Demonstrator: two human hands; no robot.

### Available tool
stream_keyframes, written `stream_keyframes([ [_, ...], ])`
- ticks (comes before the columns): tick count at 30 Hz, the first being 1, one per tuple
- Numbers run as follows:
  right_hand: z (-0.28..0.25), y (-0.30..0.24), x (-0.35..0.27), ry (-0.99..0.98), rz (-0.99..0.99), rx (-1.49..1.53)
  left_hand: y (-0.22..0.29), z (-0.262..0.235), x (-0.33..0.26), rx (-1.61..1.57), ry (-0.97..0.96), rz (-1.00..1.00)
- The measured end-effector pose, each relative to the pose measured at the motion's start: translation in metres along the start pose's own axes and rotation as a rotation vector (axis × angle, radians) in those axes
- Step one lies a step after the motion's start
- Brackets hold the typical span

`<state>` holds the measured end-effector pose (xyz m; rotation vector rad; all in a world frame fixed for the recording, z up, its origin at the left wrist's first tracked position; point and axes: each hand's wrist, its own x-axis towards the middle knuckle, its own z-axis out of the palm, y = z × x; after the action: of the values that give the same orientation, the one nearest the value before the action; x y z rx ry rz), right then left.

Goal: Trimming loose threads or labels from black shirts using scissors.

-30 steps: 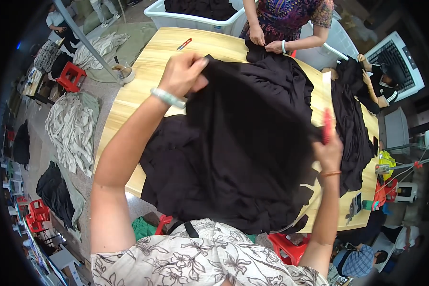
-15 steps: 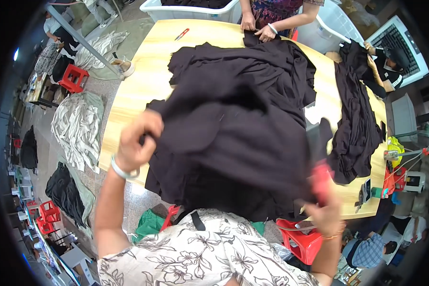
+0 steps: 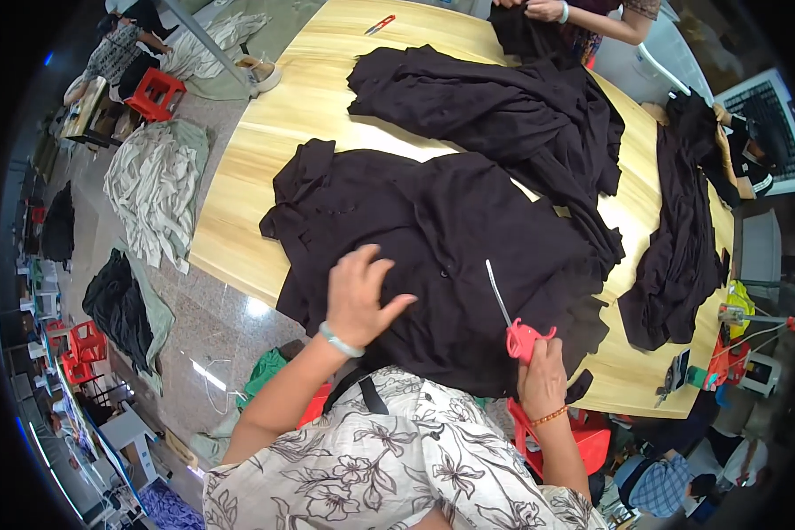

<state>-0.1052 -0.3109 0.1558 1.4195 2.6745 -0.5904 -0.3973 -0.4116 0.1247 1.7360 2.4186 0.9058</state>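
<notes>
A dark garment [image 3: 397,212] with buttons lies spread on the table in front of me, partly bunched toward the near edge. My left hand [image 3: 358,296] is over its near left part, fingers apart and thumb out, holding nothing. In my right hand [image 3: 541,380] are red-handled scissors [image 3: 525,340], their silver blade pointing up and a little left over the cloth. A second dark garment [image 3: 495,106] lies crumpled just beyond the first, touching it at the right.
Small red snips [image 3: 380,25] lie on the wooden table [image 3: 238,212] at the far left. Across the table a co-worker's hands [image 3: 543,9] handle dark cloth. More dark cloth [image 3: 676,238] drapes along the right side, near another person. A phone-like device [image 3: 676,371] stands at the right edge.
The dark garment, lifted and blurred before, now lies flat on the table. My left hand has let go of it and moved right. The scissors have swung left over the cloth.
</notes>
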Motion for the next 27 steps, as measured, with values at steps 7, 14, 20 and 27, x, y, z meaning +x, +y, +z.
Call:
stream_keyframes([
  [7,-0.005,0.002,-0.002,-0.021,0.005,-0.005,-0.002,0.078,0.037,-0.558,-0.437,-0.473],
  [14,0.0,0.003,-0.007,0.216,-0.04,0.114,0.007,0.076,0.037,-1.197,-0.675,-1.009],
  [20,-0.005,0.003,0.006,0.164,-0.192,0.166,0.014,0.093,0.04,-0.694,-0.385,-0.658],
  [27,-0.012,0.01,0.006,-0.158,-0.012,0.364,-0.002,0.099,0.017,-1.197,-0.303,-0.916],
])
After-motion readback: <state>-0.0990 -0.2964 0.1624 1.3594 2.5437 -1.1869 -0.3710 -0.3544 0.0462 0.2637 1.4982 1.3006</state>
